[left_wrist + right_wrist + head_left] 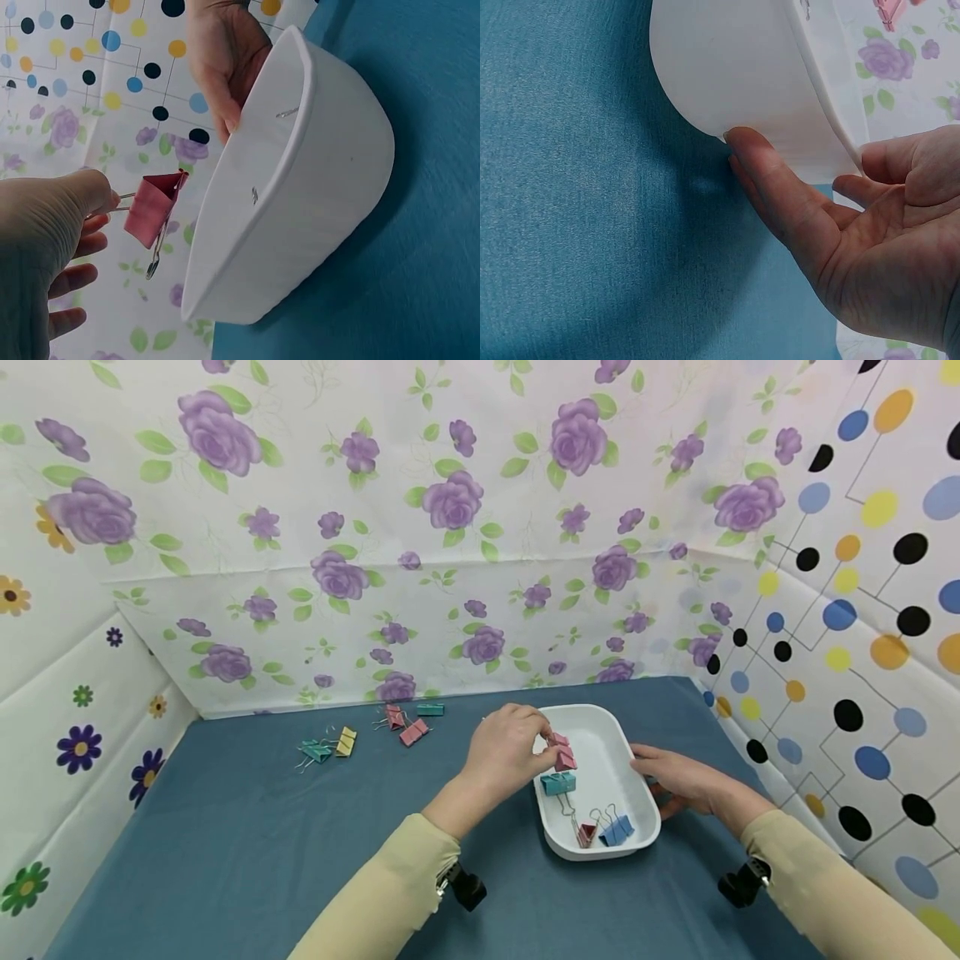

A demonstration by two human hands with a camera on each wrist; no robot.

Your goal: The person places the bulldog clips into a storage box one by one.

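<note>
My left hand (510, 743) pinches a pink binder clip (148, 212) by its wire handle, between thumb and fingertips. The clip hangs over the left side of a white rectangular tub (606, 735), apart from its rim in the left wrist view. A teal clip (558, 783) lies by the tub's left wall, with a small red clip (587, 835) and a blue clip (617, 832) near the front end. On the tub's right side, my right hand (686, 781) touches the outer wall with fairly straight fingers (754, 154), one fingertip right at the rim.
Left of the tub, on the blue cloth (285, 843), lie a teal clip (315, 751) and a yellow clip (346, 742). Farther back are two pinkish-red clips (415, 732) and another teal clip (431, 710). Patterned fabric walls (465, 643) enclose the back and sides.
</note>
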